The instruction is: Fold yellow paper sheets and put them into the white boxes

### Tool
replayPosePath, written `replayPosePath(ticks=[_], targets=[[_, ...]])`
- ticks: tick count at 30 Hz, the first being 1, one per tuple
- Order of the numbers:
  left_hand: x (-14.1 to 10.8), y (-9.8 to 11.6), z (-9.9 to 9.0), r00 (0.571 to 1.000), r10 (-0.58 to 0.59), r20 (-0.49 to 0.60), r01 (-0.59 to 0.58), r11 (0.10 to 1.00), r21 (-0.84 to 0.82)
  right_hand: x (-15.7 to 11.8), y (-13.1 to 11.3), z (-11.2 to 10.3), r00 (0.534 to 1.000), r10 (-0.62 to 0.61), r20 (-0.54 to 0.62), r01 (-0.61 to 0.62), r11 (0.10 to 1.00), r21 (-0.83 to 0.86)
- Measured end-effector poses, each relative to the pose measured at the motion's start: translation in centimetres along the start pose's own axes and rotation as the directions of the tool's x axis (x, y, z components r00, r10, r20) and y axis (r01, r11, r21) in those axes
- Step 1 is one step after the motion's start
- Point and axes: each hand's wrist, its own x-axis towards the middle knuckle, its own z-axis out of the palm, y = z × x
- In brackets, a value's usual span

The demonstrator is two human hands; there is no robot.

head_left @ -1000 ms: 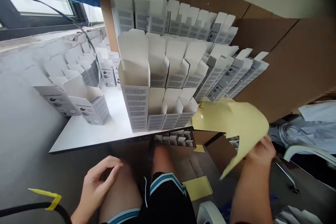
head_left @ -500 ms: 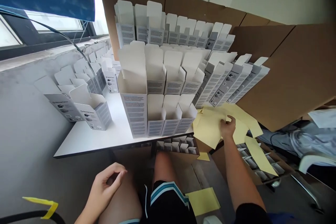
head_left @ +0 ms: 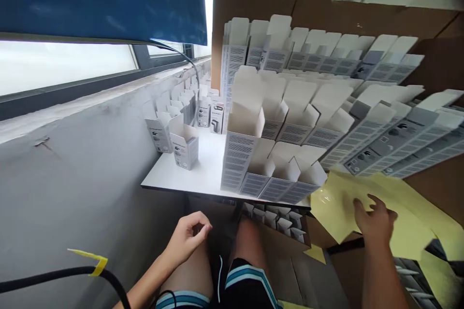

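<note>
My left hand (head_left: 191, 232) hangs above my thigh, its fingers curled and the thumb tip meeting them, with nothing showing in it. Over the yellow sheets (head_left: 342, 203) at the right is my right hand (head_left: 376, 219), fingers bent but apart, holding nothing. Whether its fingertips touch the paper I cannot tell. Beside the sheets stand short open cartons (head_left: 277, 174) along the table's front edge. A taller open carton (head_left: 239, 154) is at their left end. Further left, one small open carton (head_left: 185, 147) sits alone on the white table (head_left: 174, 174).
Rows of open-topped cartons (head_left: 315, 53) fill the table's back, before a brown cardboard wall (head_left: 253, 2). Under the table is a cardboard box (head_left: 275, 236) of cartons. A black cable (head_left: 54, 275) with yellow tape crosses the lower left. A window ledge (head_left: 108, 108) runs along the left wall.
The view has swung left, so the table and cartons sit further right. My right hand stays over the yellow sheets, its fingers now more spread. My left hand keeps its curled shape.
</note>
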Motion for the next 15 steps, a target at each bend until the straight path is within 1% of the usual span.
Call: replayPosePath(ticks=[1, 2, 3, 4, 5, 6, 7, 8, 9, 10, 11, 12, 13, 15], targets=[[0.0, -0.2, 0.0, 1.000, 0.003, -0.005, -0.003, 1.000, 0.006, -1.5, -0.7, -0.2, 0.999, -0.039, -0.019, 0.038, 0.998, -0.040], [-0.1, -0.3, 0.0, 1.000, 0.013, -0.008, -0.013, 1.000, 0.017, -3.5, -1.5, -0.4, 0.994, -0.103, -0.027, 0.099, 0.988, -0.119], [-0.1, -0.3, 0.1, 0.999, 0.034, -0.007, -0.034, 0.999, 0.030, -5.9, -2.3, -0.4, 0.989, -0.145, 0.027, 0.148, 0.980, -0.135], [0.0, -0.3, 0.1, 0.998, 0.065, -0.001, -0.065, 0.997, 0.043, -8.6, -3.1, -0.3, 0.980, -0.139, 0.145, 0.153, 0.984, -0.093], [0.0, -0.2, 0.2, 0.995, 0.100, 0.011, -0.101, 0.993, 0.053, -11.6, -3.7, 0.2, 0.957, -0.100, 0.271, 0.127, 0.988, -0.084], [0.1, -0.1, 0.2, 0.990, 0.141, 0.023, -0.142, 0.988, 0.061, -14.8, -4.3, 0.9, 0.883, -0.054, 0.466, 0.093, 0.994, -0.061], [0.2, 0.1, 0.3, 0.983, 0.182, 0.037, -0.184, 0.981, 0.068, -18.0, -4.8, 1.9, 0.779, -0.040, 0.626, 0.061, 0.998, -0.012], [0.3, 0.3, 0.4, 0.974, 0.220, 0.052, -0.223, 0.972, 0.078, -21.0, -5.2, 3.1, 0.655, -0.060, 0.753, 0.052, 0.998, 0.034], [0.4, 0.5, 0.4, 0.966, 0.251, 0.070, -0.256, 0.962, 0.093, -23.7, -5.5, 4.4, 0.527, -0.106, 0.843, 0.061, 0.994, 0.087], [0.6, 0.6, 0.5, 0.957, 0.276, 0.087, -0.285, 0.952, 0.111, -26.0, -5.7, 5.8, 0.471, -0.148, 0.870, 0.064, 0.989, 0.133], [0.7, 0.8, 0.4, 0.949, 0.297, 0.103, -0.309, 0.943, 0.128, -27.8, -5.9, 7.1, 0.438, -0.183, 0.880, 0.062, 0.983, 0.174], [0.8, 0.9, 0.4, 0.943, 0.312, 0.114, -0.326, 0.935, 0.142, -29.2, -6.2, 8.2, 0.425, -0.214, 0.879, 0.074, 0.977, 0.202], [0.8, 1.0, 0.3, 0.939, 0.322, 0.120, -0.338, 0.929, 0.153, -30.0, -6.5, 9.1, 0.430, -0.242, 0.869, 0.091, 0.970, 0.225], [0.6, 1.2, -0.1, 0.934, 0.339, 0.115, -0.354, 0.922, 0.159, -30.7, -7.0, 10.2, 0.443, -0.293, 0.848, 0.137, 0.956, 0.259]])
